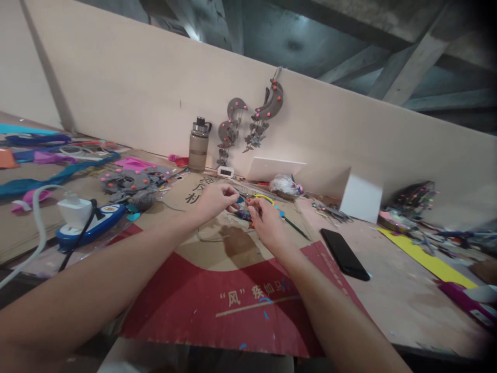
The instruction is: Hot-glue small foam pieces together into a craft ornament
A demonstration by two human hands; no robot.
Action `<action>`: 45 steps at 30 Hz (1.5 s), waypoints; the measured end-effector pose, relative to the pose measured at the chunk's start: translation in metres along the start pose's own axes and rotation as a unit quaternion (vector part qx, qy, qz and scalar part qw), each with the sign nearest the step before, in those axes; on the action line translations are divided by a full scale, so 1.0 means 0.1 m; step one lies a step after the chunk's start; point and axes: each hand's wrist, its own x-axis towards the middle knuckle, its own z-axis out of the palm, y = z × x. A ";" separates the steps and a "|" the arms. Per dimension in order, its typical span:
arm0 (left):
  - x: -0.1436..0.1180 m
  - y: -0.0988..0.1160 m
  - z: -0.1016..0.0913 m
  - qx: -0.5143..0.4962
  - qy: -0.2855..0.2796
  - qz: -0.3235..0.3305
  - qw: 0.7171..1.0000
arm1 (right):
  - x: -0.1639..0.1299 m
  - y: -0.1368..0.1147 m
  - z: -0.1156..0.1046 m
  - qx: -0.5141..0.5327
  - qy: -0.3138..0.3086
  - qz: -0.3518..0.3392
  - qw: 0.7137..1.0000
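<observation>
My left hand is closed in a pinch above the cardboard sheet. Just to its right, my right hand also pinches, with its fingertips a short way from the left ones. Whatever the fingers hold is too small to make out. Small orange and dark bits show between and behind the hands. Beyond the right fingers a yellow curved handle can be seen. A dark green pencil lies on the cardboard to the right of my right hand.
A black phone lies right of the cardboard. At the left are a blue power strip with a charger and grey felt pieces with pink dots. A bottle stands by the wall, where grey felt ornaments hang.
</observation>
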 end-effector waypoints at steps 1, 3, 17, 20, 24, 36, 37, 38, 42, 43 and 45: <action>0.03 -0.02 -0.05 0.005 0.024 0.008 1.000 | 0.00 0.00 0.00 0.003 -0.009 -0.004 1.000; 0.11 -0.10 -0.17 0.015 0.078 0.016 0.997 | 0.00 0.00 -0.02 0.025 -0.023 0.005 0.999; 0.41 -0.19 -0.83 -0.181 0.273 0.081 0.942 | -0.09 -0.42 -0.25 0.441 -0.175 0.097 0.875; 0.38 -0.13 -0.83 -0.178 0.288 0.077 0.938 | -0.09 -0.47 -0.35 0.494 -0.177 0.089 0.847; 0.37 -0.13 -0.84 -0.159 0.291 0.061 0.941 | -0.09 -0.51 -0.50 0.525 -0.195 0.098 0.823; 0.50 -0.24 -1.03 -0.287 0.396 0.059 0.870 | -0.24 -0.61 -0.54 0.467 -0.455 0.068 0.755; 0.50 -0.23 -1.06 -0.296 0.412 0.069 0.859 | -0.24 -0.63 -0.52 0.447 -0.479 0.056 0.753; 0.50 -0.21 -1.10 -0.308 0.431 0.082 0.844 | -0.23 -0.64 -0.50 0.422 -0.502 0.035 0.754; 0.50 -0.17 -1.32 -0.339 0.506 0.114 0.785 | -0.20 -0.68 -0.52 0.356 -0.571 -0.045 0.739; 0.50 -0.17 -1.37 -0.340 0.509 0.112 0.783 | -0.21 -0.68 -0.54 0.359 -0.588 -0.038 0.724; 0.51 -0.19 -1.45 -0.347 0.524 0.110 0.770 | -0.23 -0.68 -0.58 0.376 -0.619 -0.006 0.689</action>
